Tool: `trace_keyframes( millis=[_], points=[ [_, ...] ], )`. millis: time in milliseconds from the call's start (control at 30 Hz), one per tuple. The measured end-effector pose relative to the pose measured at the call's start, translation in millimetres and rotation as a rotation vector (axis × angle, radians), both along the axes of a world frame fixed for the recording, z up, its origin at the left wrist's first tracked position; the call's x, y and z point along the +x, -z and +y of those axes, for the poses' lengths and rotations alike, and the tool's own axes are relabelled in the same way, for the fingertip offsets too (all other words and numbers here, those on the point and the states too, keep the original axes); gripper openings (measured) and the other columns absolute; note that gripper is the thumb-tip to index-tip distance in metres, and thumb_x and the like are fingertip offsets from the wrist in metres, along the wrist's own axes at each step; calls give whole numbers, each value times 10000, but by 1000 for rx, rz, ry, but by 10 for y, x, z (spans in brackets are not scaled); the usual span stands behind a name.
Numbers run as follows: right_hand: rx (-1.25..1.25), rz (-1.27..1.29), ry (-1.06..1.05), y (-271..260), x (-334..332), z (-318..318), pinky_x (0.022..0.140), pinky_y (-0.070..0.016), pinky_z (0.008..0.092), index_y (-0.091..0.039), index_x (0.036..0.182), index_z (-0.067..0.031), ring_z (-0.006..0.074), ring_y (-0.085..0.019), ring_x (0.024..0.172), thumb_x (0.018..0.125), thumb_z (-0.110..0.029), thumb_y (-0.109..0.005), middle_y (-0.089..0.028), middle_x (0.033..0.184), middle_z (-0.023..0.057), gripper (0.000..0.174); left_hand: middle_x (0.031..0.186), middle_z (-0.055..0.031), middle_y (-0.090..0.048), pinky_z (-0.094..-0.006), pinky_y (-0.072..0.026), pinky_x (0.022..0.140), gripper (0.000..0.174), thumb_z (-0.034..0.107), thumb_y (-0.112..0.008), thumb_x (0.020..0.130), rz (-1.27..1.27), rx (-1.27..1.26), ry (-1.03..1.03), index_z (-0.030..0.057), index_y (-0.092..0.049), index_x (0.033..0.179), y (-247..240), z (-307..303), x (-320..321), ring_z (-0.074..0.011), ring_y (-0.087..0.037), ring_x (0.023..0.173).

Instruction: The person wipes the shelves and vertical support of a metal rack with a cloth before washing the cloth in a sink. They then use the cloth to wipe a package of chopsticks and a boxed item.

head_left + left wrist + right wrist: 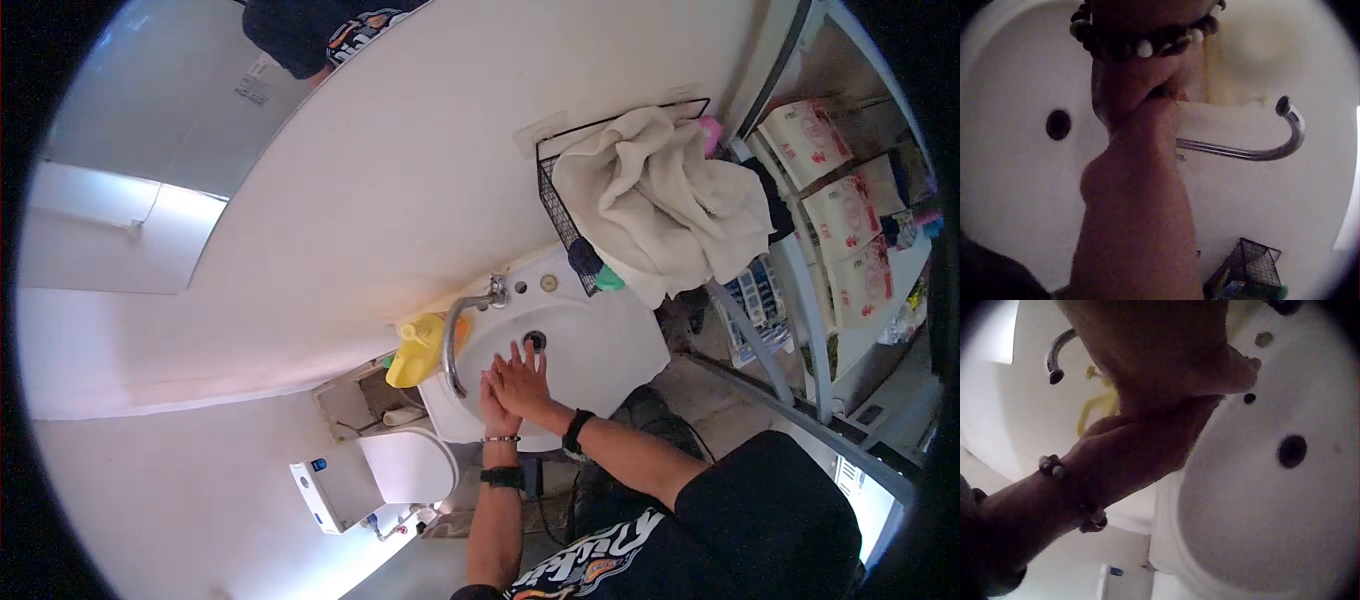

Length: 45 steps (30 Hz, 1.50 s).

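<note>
Over the white sink (600,370), my two hands are pressed together. My right hand (523,388) lies across the left one, its fingers straight and pointing toward the drain (536,342). Much of my left hand (496,408) is hidden beneath it. A beaded bracelet (1144,49) circles my left wrist. The curved chrome faucet (455,350) reaches out beside the left hand, and no stream shows at its spout. In the right wrist view, the right thumb (1244,372) sticks out above the left hand. No object shows between the hands.
A yellow bottle (418,350) stands behind the faucet. On the wall, a black wire basket (555,200) carries a cream towel (660,190) that hangs over the sink's right end. A toilet (405,465) is at lower left, and a shelf holds white packages (845,215) at right.
</note>
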State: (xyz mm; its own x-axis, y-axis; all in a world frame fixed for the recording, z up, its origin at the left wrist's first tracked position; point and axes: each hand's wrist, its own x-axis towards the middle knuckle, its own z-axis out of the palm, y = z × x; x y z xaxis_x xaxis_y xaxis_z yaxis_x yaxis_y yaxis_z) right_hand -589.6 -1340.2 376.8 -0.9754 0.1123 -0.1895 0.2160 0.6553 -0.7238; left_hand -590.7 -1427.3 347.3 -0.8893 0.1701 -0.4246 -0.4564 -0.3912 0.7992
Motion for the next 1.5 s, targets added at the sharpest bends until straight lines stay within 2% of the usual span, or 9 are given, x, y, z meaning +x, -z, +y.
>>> trace_keyframes(
  millis=[167,433,667,900,1033,1100,1167,1300,1500],
  points=[
    [77,-76,143,127,-89,131,1038,-159,606,-165,1424,-56,479,-229,1294,892,-356,-417,-248,1401,305,660,1129,-101,-552,-377,-424,936,314,185,-483,935,-110,382,-120,61,-473,1222,48,116,-12,-219,-509,1085],
    [-560,-361,589,598,138,720,927,-385,419,-283,1364,-42,370,-507,1068,853,-225,-451,-504,1173,257,568,606,-11,-497,-225,-293,330,171,233,-592,886,-353,-150,-72,69,-558,854,130,332,-297,-75,-389,392],
    [-681,-427,543,596,231,1015,822,-444,369,-382,1307,-20,304,-583,903,807,-195,-496,-593,1001,200,542,472,22,-327,-239,-202,307,319,240,-490,881,1,-835,268,135,-384,599,677,307,-385,-103,-281,334],
    [-441,-277,-80,58,27,1287,915,-429,366,-550,1167,2,299,-582,1023,832,-195,-509,-621,1012,231,391,473,24,-336,-252,-207,301,258,206,-463,848,-591,-414,-17,157,-390,606,403,335,-382,-105,-287,331],
    [-1052,25,457,110,54,1109,896,-442,401,-623,1048,3,288,-584,1026,799,-137,-533,-640,970,217,300,469,39,-347,-241,-208,301,276,216,-480,847,-486,-358,147,181,-388,590,420,37,-368,-105,-300,333],
    [596,-144,-457,73,352,999,813,-479,428,-664,898,-1,274,-622,905,756,-72,-546,-648,918,194,198,479,48,-351,-235,-214,299,283,279,-467,873,-487,-337,149,184,-392,616,428,-76,-314,-101,-298,331],
    [70,-345,-571,348,177,768,691,-509,425,-672,803,-21,392,-634,773,727,-211,-569,-654,863,212,230,483,52,-349,-235,-219,294,288,327,-451,892,-528,-300,180,182,-400,648,322,-66,-364,-98,-294,328],
    [-22,730,436,78,107,196,722,-496,465,-625,937,-11,359,-622,784,840,-433,-518,-635,838,225,446,1022,-107,-593,-419,-474,794,529,558,-474,859,-529,177,436,91,-507,1104,-98,21,-321,-224,-577,930],
    [-431,254,574,66,356,361,702,-505,405,-646,906,-12,333,-628,766,761,-261,-622,-649,874,193,289,1347,-267,-366,-561,-227,1048,840,649,-556,744,-377,552,734,78,-365,1331,-861,-200,-145,-366,-381,1234]
  ],
)
